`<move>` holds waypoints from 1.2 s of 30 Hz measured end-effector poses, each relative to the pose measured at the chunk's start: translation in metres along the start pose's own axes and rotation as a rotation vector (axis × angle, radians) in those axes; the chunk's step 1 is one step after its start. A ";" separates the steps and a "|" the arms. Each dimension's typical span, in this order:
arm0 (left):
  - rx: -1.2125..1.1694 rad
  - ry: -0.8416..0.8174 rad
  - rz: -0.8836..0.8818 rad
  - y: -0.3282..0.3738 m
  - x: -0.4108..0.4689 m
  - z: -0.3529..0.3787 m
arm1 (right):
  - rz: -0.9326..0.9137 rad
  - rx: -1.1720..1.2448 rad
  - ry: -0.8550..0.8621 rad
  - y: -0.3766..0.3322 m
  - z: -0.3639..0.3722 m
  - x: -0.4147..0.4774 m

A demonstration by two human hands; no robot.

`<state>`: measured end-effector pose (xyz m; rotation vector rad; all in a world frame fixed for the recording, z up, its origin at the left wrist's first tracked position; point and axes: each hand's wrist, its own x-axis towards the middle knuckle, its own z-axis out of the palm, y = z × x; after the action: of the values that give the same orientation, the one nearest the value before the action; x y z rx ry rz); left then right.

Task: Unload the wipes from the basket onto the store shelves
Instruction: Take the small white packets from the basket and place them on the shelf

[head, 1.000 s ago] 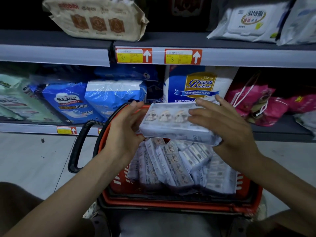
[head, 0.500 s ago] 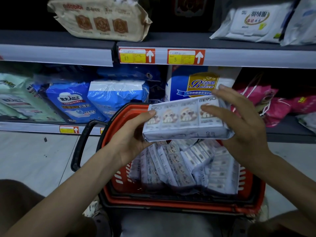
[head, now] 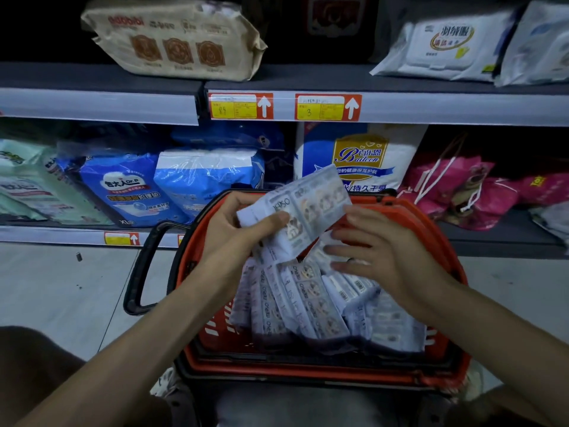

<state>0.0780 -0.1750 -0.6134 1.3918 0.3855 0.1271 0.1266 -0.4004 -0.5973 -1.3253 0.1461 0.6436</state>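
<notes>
Gripping wipes pack [head: 311, 204] in L hand [head: 234, 232] over basket [head: 308, 369]; R hand [head: 385, 251] beside.

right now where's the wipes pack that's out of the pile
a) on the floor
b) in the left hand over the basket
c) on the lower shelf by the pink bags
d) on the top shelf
b: the left hand grips the wipes pack, thumb across its front, tilted above the red basket; it is not yet on a shelf.
</notes>
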 end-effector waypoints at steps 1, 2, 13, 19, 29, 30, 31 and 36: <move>0.018 -0.017 0.028 -0.002 -0.001 0.003 | 0.058 0.041 -0.051 0.002 0.004 -0.001; 0.053 -0.035 0.057 -0.004 -0.002 0.006 | 0.079 0.065 -0.078 0.003 0.006 0.000; 0.196 -0.409 0.222 -0.027 -0.028 0.040 | 0.067 0.109 0.047 0.018 0.002 0.020; 0.007 -0.250 0.088 -0.006 -0.018 0.031 | 0.033 0.126 -0.028 0.007 0.005 0.015; 0.213 -0.335 0.146 0.025 -0.041 0.026 | -0.265 0.012 -0.076 -0.037 0.050 -0.024; 0.185 -0.317 0.143 0.031 -0.044 0.024 | -0.317 -0.025 -0.111 -0.040 0.055 -0.028; 0.151 -0.298 0.151 0.037 -0.046 0.022 | -0.362 -0.055 -0.143 -0.043 0.060 -0.032; 0.034 -0.269 0.182 0.076 -0.053 0.006 | -0.526 -0.111 -0.378 -0.067 0.079 -0.050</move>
<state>0.0417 -0.1833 -0.5285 1.4544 0.0376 0.0807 0.1005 -0.3514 -0.4968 -1.2540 -0.5365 0.4423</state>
